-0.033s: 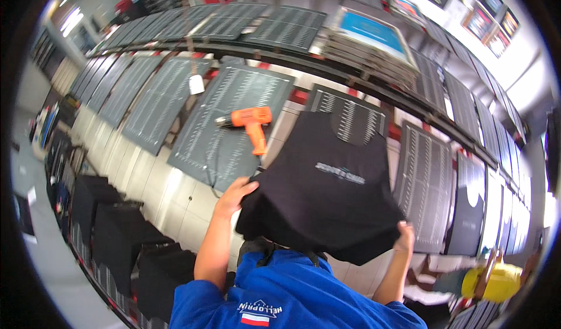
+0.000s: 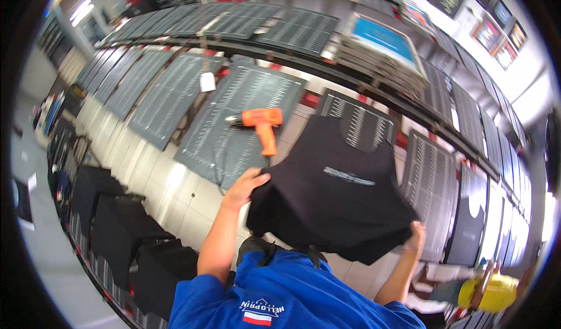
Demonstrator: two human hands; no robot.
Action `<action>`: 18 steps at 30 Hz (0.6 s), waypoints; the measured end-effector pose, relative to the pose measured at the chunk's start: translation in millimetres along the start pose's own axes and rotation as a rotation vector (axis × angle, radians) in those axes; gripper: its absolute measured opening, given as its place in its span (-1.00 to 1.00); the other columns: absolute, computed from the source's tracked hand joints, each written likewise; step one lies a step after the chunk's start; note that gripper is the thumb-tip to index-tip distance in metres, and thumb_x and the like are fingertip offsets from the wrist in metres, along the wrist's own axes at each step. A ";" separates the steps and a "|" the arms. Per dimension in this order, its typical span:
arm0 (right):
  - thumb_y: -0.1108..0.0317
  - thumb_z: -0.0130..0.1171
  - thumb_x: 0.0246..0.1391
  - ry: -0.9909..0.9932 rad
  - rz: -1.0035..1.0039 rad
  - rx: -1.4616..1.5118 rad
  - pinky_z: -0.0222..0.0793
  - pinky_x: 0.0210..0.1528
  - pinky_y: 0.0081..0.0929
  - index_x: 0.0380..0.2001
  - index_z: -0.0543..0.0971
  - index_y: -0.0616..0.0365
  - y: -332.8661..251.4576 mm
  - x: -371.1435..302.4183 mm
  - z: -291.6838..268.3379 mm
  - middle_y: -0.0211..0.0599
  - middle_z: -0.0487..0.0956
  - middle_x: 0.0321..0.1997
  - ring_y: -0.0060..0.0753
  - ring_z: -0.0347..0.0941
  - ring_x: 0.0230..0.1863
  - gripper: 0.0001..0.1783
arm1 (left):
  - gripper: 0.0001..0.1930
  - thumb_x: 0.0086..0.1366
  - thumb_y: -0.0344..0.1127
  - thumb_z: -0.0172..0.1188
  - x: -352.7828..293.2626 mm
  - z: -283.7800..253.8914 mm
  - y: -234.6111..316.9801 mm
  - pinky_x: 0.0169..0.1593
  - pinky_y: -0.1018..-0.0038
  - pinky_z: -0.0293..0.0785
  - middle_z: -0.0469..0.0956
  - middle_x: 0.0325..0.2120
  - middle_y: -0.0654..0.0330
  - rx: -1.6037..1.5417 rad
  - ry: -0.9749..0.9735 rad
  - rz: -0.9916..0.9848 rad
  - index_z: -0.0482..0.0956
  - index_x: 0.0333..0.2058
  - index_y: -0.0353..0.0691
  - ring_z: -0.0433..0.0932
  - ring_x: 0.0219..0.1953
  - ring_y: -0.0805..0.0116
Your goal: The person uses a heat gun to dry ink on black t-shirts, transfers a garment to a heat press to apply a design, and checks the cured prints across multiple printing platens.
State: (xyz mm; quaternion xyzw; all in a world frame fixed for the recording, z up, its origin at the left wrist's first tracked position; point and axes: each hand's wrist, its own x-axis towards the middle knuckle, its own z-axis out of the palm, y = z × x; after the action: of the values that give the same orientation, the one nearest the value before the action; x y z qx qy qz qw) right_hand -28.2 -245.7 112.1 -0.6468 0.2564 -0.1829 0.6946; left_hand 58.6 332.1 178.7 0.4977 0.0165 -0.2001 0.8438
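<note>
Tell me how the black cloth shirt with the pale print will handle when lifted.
The shirt is probably floppy: its lower edge droops between the left hand and right hand. It is likely light, held only by its edges.

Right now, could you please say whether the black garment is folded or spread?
Spread: the black garment is held wide between the left hand and right hand, its neckline over a board.

I look down and ahead through a head-worn fisheye: blue shirt, left hand and right hand near, grey boards far.
</note>
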 end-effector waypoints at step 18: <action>0.14 0.19 0.06 -0.561 -0.418 0.208 0.43 0.01 -0.28 -0.04 0.41 0.27 -268.3 -269.3 641.6 -0.13 0.55 -0.20 -0.20 0.53 -0.17 -0.49 | -0.80 0.37 -0.30 0.13 -380.2 -418.8 318.5 -0.08 0.41 0.57 0.65 -0.25 0.13 -0.262 0.537 0.958 0.56 -0.14 -0.30 0.63 -0.23 0.36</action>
State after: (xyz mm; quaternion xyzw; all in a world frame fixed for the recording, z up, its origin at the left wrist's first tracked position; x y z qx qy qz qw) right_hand 157.2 402.5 431.0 -0.6362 -0.1018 -0.1616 0.7475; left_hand -106.4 943.9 319.3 0.3739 0.0275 0.3427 0.8614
